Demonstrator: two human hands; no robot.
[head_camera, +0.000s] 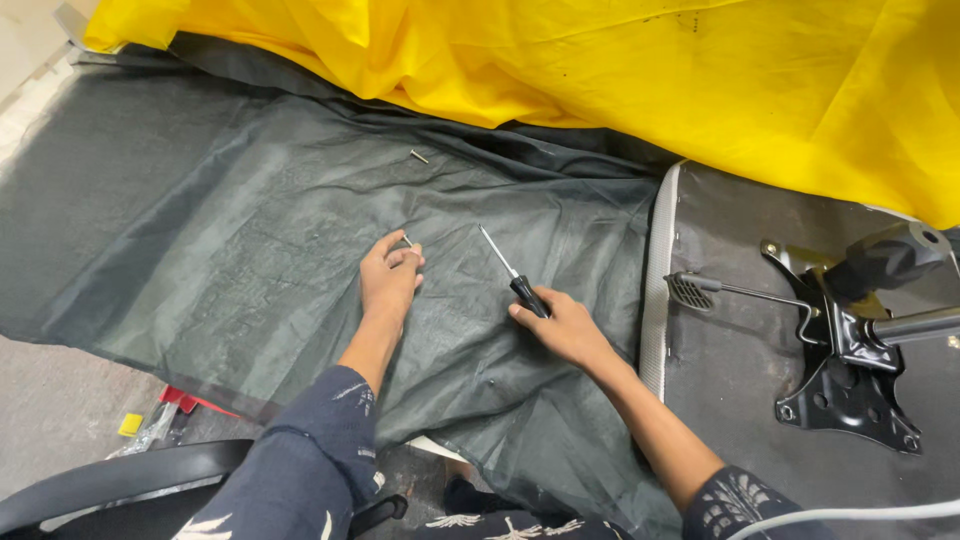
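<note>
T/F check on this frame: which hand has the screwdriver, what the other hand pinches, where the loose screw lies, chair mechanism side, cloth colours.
1. The right hand holds the screwdriver. True.
2. The left hand is empty. False: its fingertips pinch a small screw.
3. A loose screw lies on the dark cloth beyond the hands. True.
4. The metal chair mechanism sits left of the hands. False: it is on the right, on the upturned seat base.
5. The cloth at the top is red. False: it is a yellow cloth.
</note>
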